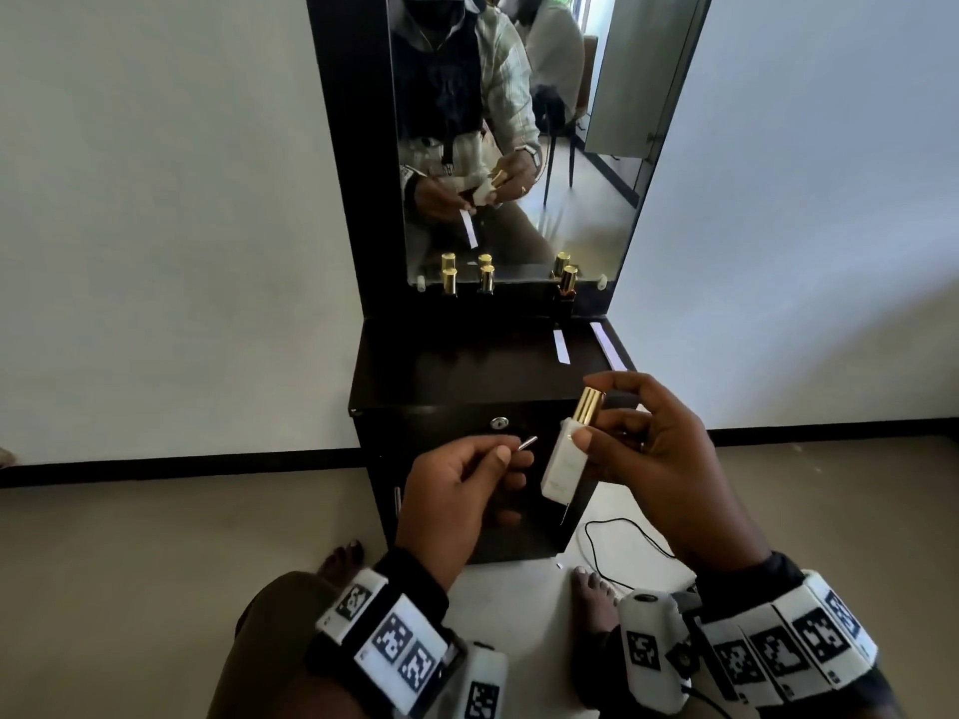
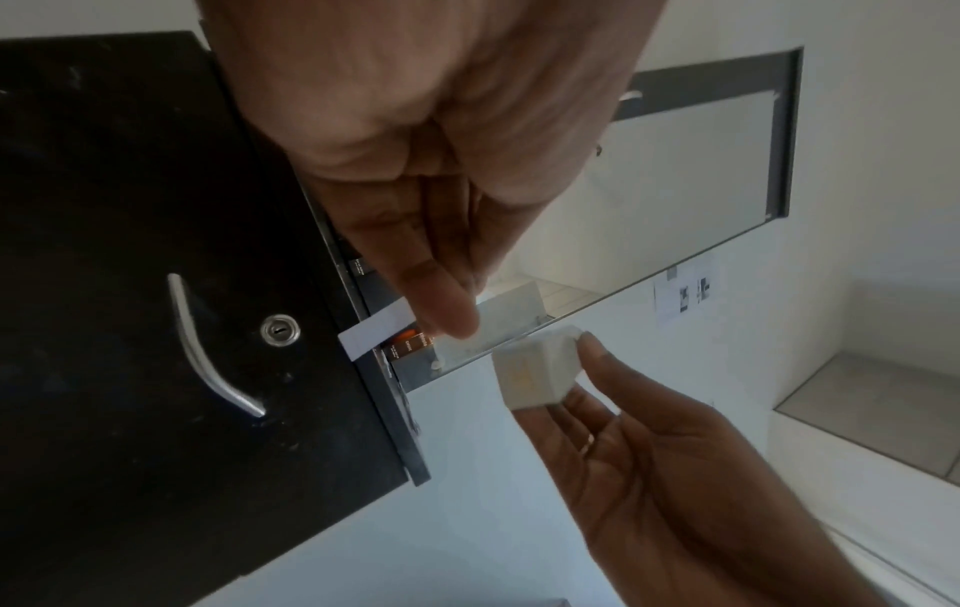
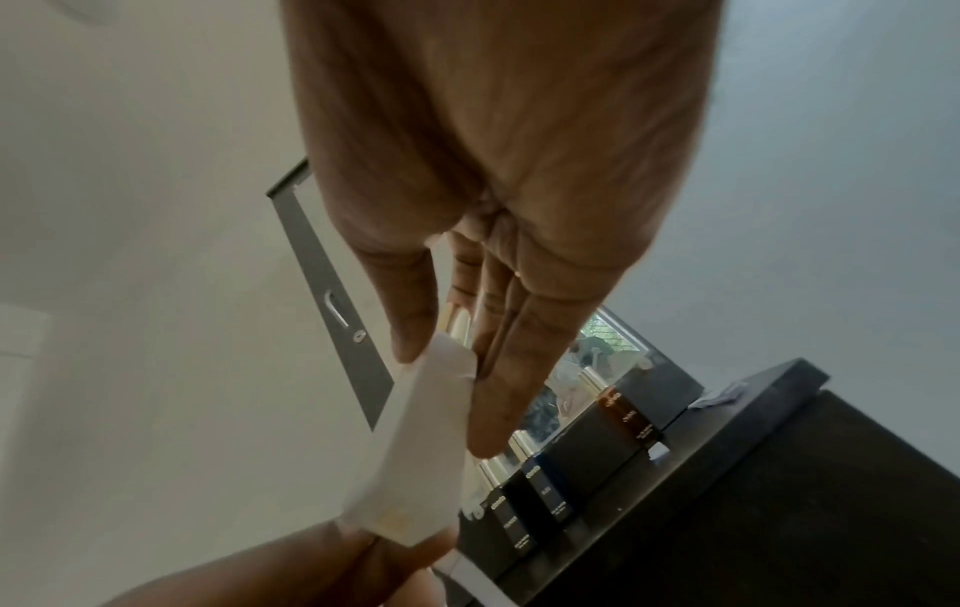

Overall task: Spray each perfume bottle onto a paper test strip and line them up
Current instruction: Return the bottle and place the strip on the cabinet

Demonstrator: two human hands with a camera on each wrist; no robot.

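A white perfume bottle (image 1: 565, 459), gold cap on, is held in the right hand (image 1: 669, 469), just beside a paper strip (image 2: 376, 330) pinched in the left hand (image 1: 456, 490). Spraying seems pending; the cap probably needs removing first. Beyond the bottle, two strips (image 1: 561, 347) lie on the surface (image 1: 467, 365).

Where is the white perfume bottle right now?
In the head view the white perfume bottle is held by the right hand, beside the left hand, in front of the dark cabinet.

Home room: dark dressing table (image 1: 467, 376), mirror (image 1: 519, 147), tiled floor (image 1: 155, 537).
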